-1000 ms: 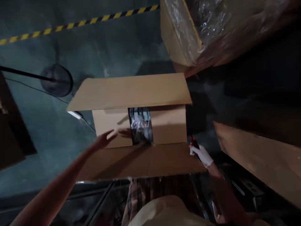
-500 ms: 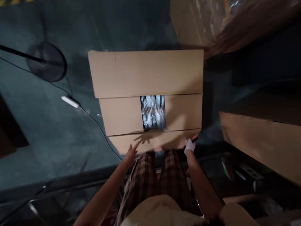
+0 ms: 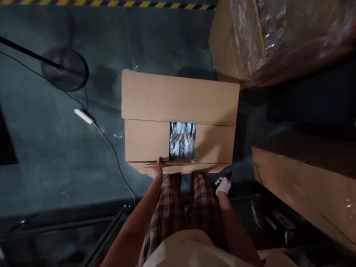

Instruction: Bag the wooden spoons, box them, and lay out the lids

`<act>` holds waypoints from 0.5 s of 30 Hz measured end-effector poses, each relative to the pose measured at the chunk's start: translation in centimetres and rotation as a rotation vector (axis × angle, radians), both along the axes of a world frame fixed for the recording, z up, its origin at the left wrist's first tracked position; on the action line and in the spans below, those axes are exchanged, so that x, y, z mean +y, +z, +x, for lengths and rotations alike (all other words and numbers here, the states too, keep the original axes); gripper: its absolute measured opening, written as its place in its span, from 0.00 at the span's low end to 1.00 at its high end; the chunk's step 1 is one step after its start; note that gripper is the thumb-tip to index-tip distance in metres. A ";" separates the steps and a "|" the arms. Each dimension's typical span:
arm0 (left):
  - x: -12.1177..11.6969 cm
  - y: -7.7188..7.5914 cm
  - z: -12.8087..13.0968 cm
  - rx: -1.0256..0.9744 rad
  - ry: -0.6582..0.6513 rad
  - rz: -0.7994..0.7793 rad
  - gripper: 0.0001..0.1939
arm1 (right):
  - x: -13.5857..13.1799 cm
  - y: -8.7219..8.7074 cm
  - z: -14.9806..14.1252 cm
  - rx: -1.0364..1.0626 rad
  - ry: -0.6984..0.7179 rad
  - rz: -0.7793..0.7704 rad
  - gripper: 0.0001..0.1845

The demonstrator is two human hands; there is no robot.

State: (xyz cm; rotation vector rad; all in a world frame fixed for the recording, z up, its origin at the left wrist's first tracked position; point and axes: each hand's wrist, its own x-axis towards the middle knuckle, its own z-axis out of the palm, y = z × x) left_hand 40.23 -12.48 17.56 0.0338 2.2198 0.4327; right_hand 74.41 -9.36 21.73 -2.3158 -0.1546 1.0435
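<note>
Plainly brown carton [image 3: 147, 139] | glossy wrap [image 3: 182, 141] mid-top | left hand [image 3: 154, 171] spread on near flap [image 3: 183, 168] | right hand [image 3: 223, 185] clasped round red tool [image 3: 228, 175]

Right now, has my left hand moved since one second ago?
Yes: judged against the round black base, your left hand has shifted rightward and nearer to you.

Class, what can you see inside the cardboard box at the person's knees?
In the box, between two side flaps, crinkled clear plastic covers contents too unclear to name. Whatever lies beneath the flaps is hidden.
</note>
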 end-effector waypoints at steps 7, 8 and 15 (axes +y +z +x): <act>4.2 -1.9 0.1 0.255 -0.663 -0.007 0.58 | 18.5 -2.5 -5.0 0.209 0.335 0.224 0.22; 4.6 -2.5 0.3 0.259 -0.698 -0.042 0.60 | 21.2 -3.0 -6.5 0.220 0.370 0.261 0.20; 3.7 -1.8 1.3 0.344 -0.766 -0.003 0.48 | 28.7 1.8 -9.8 0.056 0.563 0.576 0.14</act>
